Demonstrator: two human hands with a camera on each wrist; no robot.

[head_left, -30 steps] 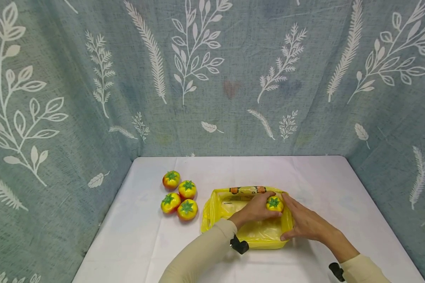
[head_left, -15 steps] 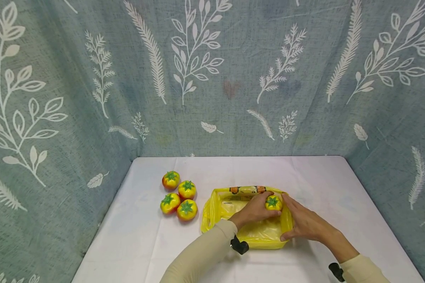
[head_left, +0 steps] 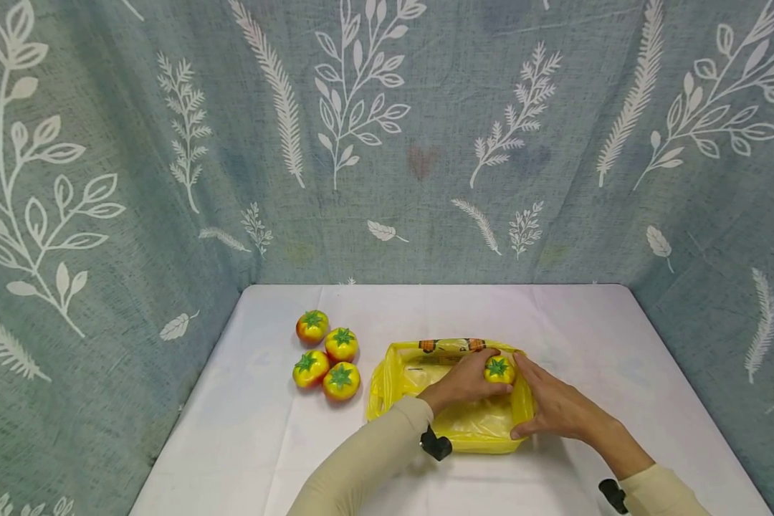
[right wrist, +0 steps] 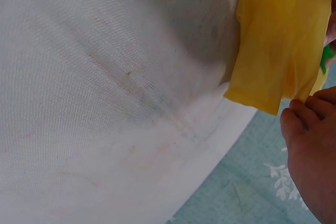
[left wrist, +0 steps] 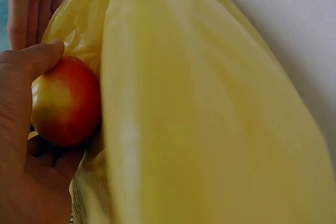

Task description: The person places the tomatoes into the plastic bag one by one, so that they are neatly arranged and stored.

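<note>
My left hand (head_left: 467, 378) reaches into a yellow plastic bag (head_left: 484, 444) and holds a toy tomato (head_left: 499, 370), yellow with a green star-shaped top. The left wrist view shows the red and yellow underside of this tomato (left wrist: 71, 103) between thumb and fingers. My right hand (head_left: 557, 403) spans the bag's right end, its thumb at the near corner and fingers at the far one. In the right wrist view the fingers (right wrist: 310, 109) meet the edge of the bag (right wrist: 278, 40); part of that hand is cut off by the frame.
Several more toy tomatoes (head_left: 341, 381) stand close together on the white tabletop (head_left: 232, 444), left of the bag. A grey-green curtain (head_left: 419, 236) with white leaf prints surrounds the table at the back and sides.
Both hands, the held tomato and the bag keep nearly the same place. Only a very slight shift of the whole head view shows.
</note>
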